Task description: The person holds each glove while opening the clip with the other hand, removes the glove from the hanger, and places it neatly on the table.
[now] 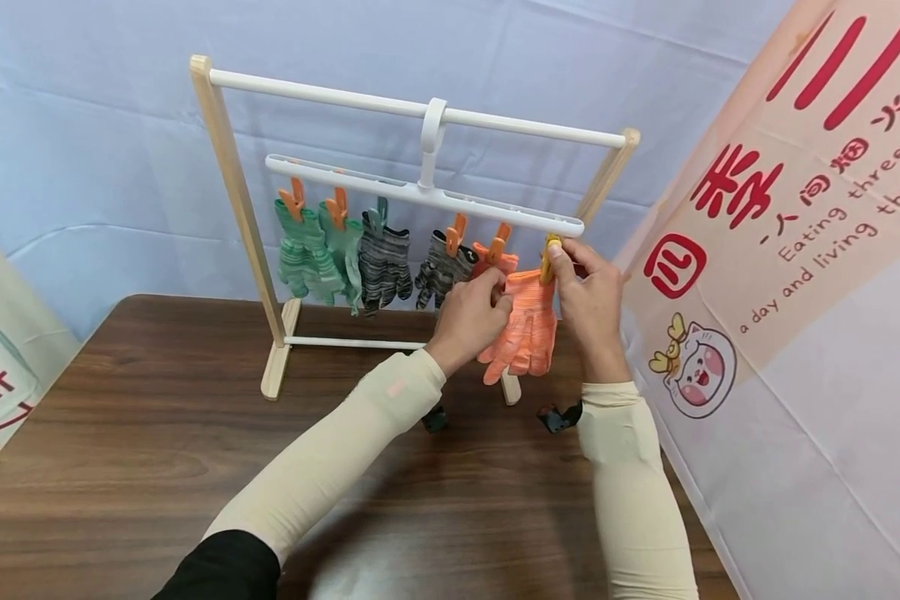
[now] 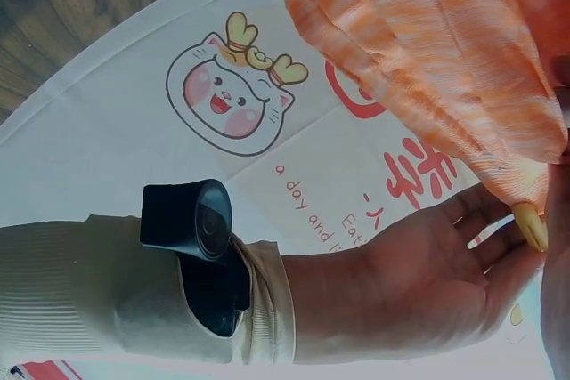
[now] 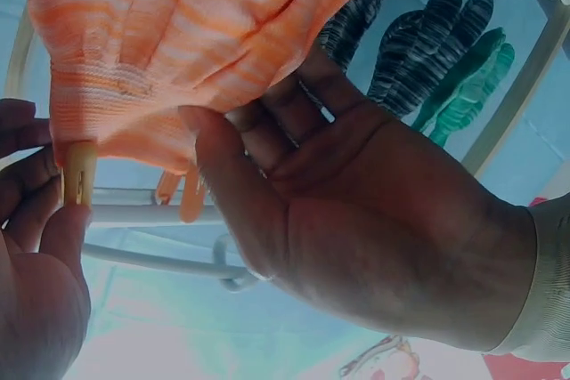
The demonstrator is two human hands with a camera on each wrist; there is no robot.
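An orange knit glove hangs fingers-down at the right end of the white hanger. My right hand pinches a yellow clothespin between thumb and fingers; the clip sits on one corner of the glove's cuff, as the right wrist view shows. My left hand holds the other side of the cuff, its thumb on the edge and its fingers partly hidden behind the fabric. Just behind, a second orange glove hangs from an orange clothespin.
Green gloves and grey-black gloves hang from clips further left. The hanger hooks over the white top bar of a wooden-legged rack, standing on a brown table. A printed cloth borders the right side.
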